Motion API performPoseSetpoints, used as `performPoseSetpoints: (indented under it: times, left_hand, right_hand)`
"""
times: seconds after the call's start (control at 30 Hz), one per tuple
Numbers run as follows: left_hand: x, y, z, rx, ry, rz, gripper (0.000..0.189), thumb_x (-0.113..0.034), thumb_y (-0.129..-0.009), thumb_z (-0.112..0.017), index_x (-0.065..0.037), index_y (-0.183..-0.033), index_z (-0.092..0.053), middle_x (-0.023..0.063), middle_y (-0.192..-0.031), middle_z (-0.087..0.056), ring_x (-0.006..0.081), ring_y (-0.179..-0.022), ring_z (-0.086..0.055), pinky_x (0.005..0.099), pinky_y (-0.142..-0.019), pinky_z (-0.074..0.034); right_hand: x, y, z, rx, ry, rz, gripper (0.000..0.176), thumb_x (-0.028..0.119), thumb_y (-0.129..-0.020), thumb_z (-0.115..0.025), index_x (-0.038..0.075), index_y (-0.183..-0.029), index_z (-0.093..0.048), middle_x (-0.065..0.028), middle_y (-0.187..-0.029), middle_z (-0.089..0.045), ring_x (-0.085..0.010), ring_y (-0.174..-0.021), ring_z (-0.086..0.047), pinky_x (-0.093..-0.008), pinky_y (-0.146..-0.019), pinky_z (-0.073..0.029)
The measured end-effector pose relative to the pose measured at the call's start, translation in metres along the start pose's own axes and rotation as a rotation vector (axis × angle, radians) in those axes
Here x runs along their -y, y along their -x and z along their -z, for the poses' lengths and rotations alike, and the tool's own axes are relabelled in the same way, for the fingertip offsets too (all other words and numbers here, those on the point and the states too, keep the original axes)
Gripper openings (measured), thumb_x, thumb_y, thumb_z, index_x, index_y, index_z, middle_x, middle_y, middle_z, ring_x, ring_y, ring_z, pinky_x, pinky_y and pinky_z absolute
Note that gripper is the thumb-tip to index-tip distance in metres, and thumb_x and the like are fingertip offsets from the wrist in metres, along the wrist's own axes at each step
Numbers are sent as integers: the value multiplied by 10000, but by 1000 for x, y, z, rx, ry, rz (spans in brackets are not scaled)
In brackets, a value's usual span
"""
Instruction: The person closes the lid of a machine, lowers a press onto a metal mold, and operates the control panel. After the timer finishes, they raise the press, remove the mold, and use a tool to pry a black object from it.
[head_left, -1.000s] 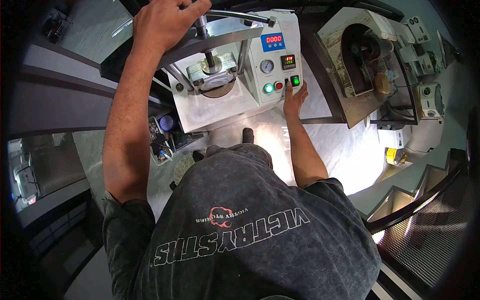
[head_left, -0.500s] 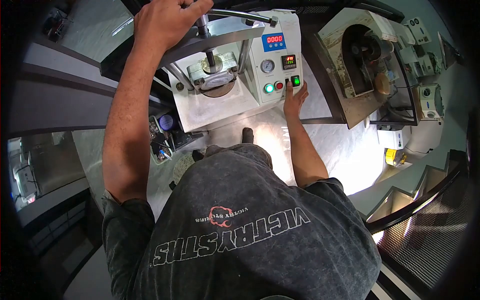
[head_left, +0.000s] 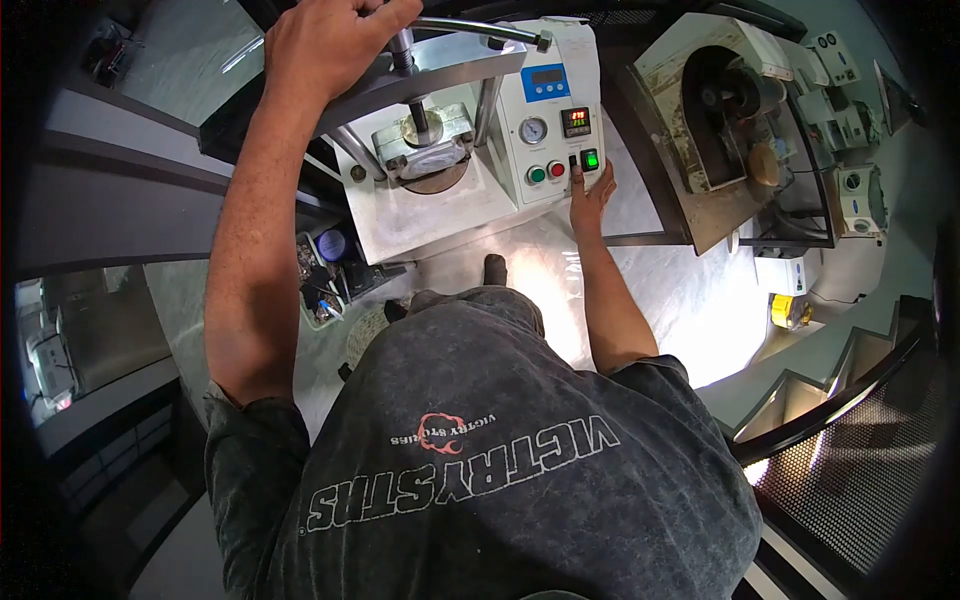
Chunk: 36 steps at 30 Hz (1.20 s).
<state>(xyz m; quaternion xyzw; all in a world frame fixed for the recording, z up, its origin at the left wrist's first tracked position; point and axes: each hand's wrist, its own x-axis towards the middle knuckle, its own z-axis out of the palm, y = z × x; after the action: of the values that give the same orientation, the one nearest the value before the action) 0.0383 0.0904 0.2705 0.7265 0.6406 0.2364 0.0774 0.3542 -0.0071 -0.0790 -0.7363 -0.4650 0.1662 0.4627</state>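
At the top, my left hand [head_left: 325,45] is closed around the metal handle bar [head_left: 475,28] of a screw press, its fingertips partly hidden. A threaded spindle [head_left: 403,60] runs down from there onto a metal clamp mold [head_left: 425,145] on the white press base [head_left: 420,225]. My right hand [head_left: 592,200] is at the lower right corner of the control box [head_left: 510,95]. Its thumb touches a small black switch [head_left: 574,162], while the other fingers stretch along the box's side. The blue-framed counter [head_left: 546,78] is dark; the temperature display [head_left: 576,121] is lit.
A green-lit switch [head_left: 590,160], red button [head_left: 556,169], unlit green button [head_left: 536,174] and pressure gauge [head_left: 533,130] are on the panel. To the right stands a dusty grinding machine [head_left: 715,110]. A bin of small items [head_left: 320,285] lies on the floor at left.
The red digits on the counter have gone out, and the green button's light has gone off. Both hands stay in nearly the same place.
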Motion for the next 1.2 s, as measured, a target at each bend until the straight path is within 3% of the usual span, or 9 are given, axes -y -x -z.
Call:
performPoseSetpoints:
  times: [0.23,0.37,0.43,0.5,0.73,0.93,1.03,1.1,1.2]
  left_hand:
    - [33,-15,-19,-49,-65,-142,615,-708,-825,-515,-162,-937,-774,85,-909,-729,285,-897,-684,423,-804,-500]
    - [36,-16,-20,-61,-93,-174,616,-716,-830,-496,-175,-916,-775,80,-862,-726,299,-871,-686,433,-796,-499]
    - [28,-14,-18,-41,-91,-179,628,-718,-832,-490,-165,-920,-773,87,-854,-723,310,-868,-684,442,-797,-498]
    - [24,-11,-11,-10,-106,-155,652,-722,-835,-478,-146,-928,-769,102,-838,-717,332,-862,-679,462,-799,-496]
    - [24,-6,-13,-82,-155,-169,735,-746,-847,-425,-100,-966,-755,170,-868,-714,372,-885,-683,481,-785,-515]
    - [-6,27,-7,-138,-242,-38,743,-714,-857,-443,-38,-844,-750,205,-765,-700,363,-797,-705,449,-690,-551]
    - [-22,62,-6,-72,-76,34,788,-704,-847,-514,52,-1035,-627,242,-855,-693,412,-813,-690,505,-732,-533]
    - [-6,78,1,-65,156,12,791,-686,-846,-543,48,-1139,-530,278,-927,-676,438,-897,-668,501,-784,-512]
    - [30,101,-8,-65,682,-26,564,-517,-922,-567,3,-1133,-513,148,-923,-652,236,-829,-631,350,-745,-482]
  right_hand:
    - [43,-9,10,-222,241,161,740,356,-921,-618,32,-1469,-242,-252,-1418,-352,-410,-1314,-289,-529,-1115,-202]
    - [235,-32,61,-231,-97,719,477,229,-924,-605,35,-1344,-485,-155,-1324,-507,-341,-1252,-421,-511,-1115,-216]
    - [303,-42,55,-375,5,1065,432,330,-944,-579,30,-1255,-578,-103,-1132,-634,-310,-1125,-558,-460,-1023,-380]
    - [376,-21,55,-148,-62,1077,285,171,-872,-638,3,-1099,-596,-197,-965,-652,-232,-676,-632,-318,-561,-511]
    - [363,-58,5,-311,205,930,75,156,-831,-610,88,-833,-576,-122,-554,-581,-323,-499,-601,-442,-454,-452]
    - [349,-130,-36,-188,184,947,153,211,-865,-538,61,-850,-564,-204,-690,-624,-377,-642,-637,-483,-572,-492]
    - [373,-137,-35,-101,366,1093,369,329,-949,-461,-6,-909,-609,-302,-882,-635,-436,-846,-634,-513,-740,-495]
    - [429,-104,-3,440,517,446,582,480,-993,-393,-34,-980,-665,-305,-969,-652,-451,-917,-634,-517,-793,-490]
    - [444,-123,-40,729,648,637,747,622,-969,-355,-43,-1005,-692,-289,-987,-671,-438,-945,-648,-491,-823,-499]
